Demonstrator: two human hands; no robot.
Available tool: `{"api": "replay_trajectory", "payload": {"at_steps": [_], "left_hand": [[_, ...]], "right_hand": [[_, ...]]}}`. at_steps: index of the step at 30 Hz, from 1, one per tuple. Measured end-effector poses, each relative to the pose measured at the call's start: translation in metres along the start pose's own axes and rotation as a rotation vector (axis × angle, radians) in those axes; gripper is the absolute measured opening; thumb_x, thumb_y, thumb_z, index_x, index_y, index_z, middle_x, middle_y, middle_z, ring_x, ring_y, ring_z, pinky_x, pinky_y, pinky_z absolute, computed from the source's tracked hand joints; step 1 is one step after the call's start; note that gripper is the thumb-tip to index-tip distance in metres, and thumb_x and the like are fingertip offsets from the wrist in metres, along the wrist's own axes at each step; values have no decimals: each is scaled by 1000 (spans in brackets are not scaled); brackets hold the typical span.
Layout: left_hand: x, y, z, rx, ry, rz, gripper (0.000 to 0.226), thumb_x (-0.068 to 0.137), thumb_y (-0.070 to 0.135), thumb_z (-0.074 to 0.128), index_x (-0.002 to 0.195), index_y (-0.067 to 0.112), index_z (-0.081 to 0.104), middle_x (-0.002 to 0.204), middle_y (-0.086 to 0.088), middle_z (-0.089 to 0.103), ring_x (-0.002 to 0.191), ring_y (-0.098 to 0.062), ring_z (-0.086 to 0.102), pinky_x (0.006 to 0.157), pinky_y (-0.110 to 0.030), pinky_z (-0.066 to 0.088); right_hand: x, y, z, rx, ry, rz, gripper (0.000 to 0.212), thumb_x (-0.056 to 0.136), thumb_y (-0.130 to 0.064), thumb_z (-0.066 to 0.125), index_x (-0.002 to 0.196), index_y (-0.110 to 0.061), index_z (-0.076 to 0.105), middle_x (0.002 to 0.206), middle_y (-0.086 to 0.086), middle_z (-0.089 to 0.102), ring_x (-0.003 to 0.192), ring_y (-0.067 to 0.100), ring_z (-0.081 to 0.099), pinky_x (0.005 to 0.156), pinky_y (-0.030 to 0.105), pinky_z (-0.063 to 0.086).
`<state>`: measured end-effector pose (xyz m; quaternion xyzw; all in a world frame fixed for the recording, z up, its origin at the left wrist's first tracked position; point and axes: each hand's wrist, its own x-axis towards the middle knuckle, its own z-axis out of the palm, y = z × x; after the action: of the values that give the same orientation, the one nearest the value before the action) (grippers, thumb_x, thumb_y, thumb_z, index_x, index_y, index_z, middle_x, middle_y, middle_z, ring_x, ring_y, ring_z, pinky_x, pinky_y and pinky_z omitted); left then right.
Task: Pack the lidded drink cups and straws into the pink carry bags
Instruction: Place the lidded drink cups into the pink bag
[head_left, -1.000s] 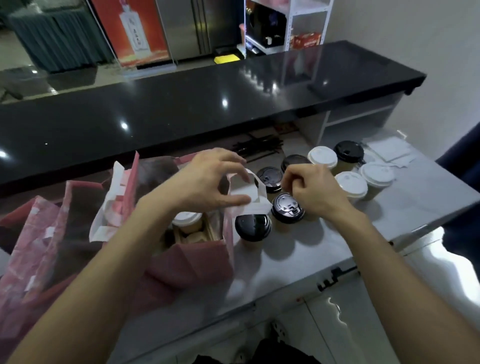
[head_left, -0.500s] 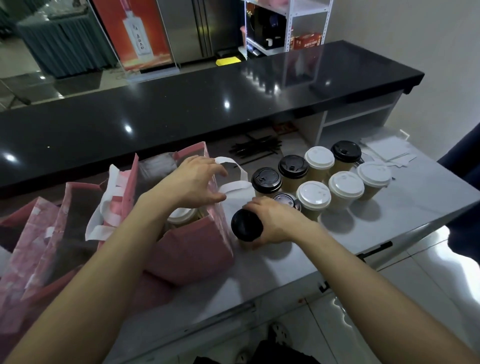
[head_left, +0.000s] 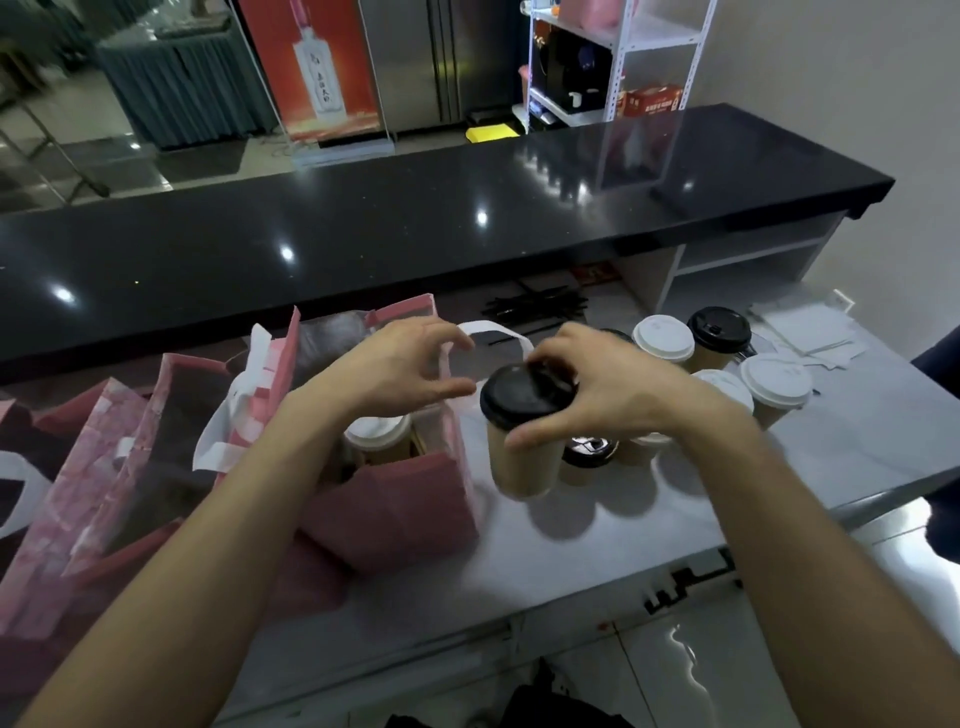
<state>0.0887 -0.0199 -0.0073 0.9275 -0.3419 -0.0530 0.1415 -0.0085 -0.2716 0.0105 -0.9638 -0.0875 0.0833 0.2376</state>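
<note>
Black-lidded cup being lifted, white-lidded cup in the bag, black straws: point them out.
black-lidded cup (head_left: 524, 462), head view, paper wall.
white-lidded cup (head_left: 375, 432), head view, lid top.
black straws (head_left: 537, 307), head view, bundle middle.

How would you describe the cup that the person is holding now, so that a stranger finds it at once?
Start at the open pink carry bag on the grey counter; just right of it the right hand grips a black-lidded paper cup by its lid. Unlike the other cups, which stand on the counter, it is lifted and slightly tilted.

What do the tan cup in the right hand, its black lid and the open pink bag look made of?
Tan cup: likely paper, matte wall. Black lid: looks like moulded plastic, slight sheen. Pink bag: creased, soft-looking sides, paper or non-woven fabric, unclear. Right hand grips the lid rim.
</note>
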Motion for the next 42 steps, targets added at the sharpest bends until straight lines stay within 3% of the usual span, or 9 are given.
{"api": "replay_trajectory", "payload": {"at_steps": [4,7,12,16,20,30,35,39,42], "left_hand": [[-27,-12,-22,103,127,-50,29,100,27,70,129,25,72,122,6,66,116,-18,62,100,-37,50],[-62,-30,-33,371,164,-108,21,96,36,69,115,28,72,110,9,67,108,-21,60,99,-40,44],[-108,-45,-34,442,109,-199,65,82,81,60,125,33,72,120,11,71,129,-17,58,131,-46,21],[-126,-40,-27,522,52,-272,118,64,111,35,134,24,72,132,2,71,150,-24,46,134,-62,5],[-138,-40,-18,539,-3,-300,130,60,112,40,146,18,65,140,-4,65,156,-31,40,133,-64,7],[-147,-38,-15,486,-84,-315,159,50,120,29,171,17,29,177,-8,30,169,-30,7,133,-60,-2],[-150,-36,-12,474,-58,-259,160,53,119,31,170,10,32,176,-12,32,169,-31,10,134,-61,3],[-151,-37,-10,482,-50,-233,159,56,118,32,169,7,33,176,-14,33,169,-31,12,134,-63,6],[-151,-36,-9,480,-36,-217,157,57,117,34,169,6,33,176,-14,32,169,-31,11,133,-63,6]], "right_hand": [[13,-22,-35,99,126,-122,96,55,-86,80,134,-34,65,122,-10,56,113,9,60,100,30,50],[32,-42,-47,92,137,-214,89,68,-75,85,141,-32,58,127,-8,55,116,11,58,102,31,50],[73,-82,-38,79,115,-309,91,64,-73,75,141,-31,52,128,-9,56,115,10,59,99,31,54],[105,-100,-4,-125,-127,-293,97,66,-66,90,147,-37,44,131,-7,46,118,19,56,100,40,56],[113,-100,33,-275,-307,-292,102,61,-66,96,145,-50,40,128,-11,46,119,19,54,99,44,56],[116,-111,40,-416,-489,-356,98,62,-53,97,144,-50,43,125,-12,51,115,18,57,94,39,56],[121,-113,86,-592,-500,-475,104,68,-52,97,157,-44,42,127,-6,41,124,22,53,99,42,55],[120,-112,107,-702,-484,-536,103,69,-47,96,158,-40,44,117,-5,36,125,23,50,85,42,55],[122,-116,113,-735,-515,-533,104,69,-46,97,158,-36,43,137,-1,44,129,25,51,86,42,55]]}}
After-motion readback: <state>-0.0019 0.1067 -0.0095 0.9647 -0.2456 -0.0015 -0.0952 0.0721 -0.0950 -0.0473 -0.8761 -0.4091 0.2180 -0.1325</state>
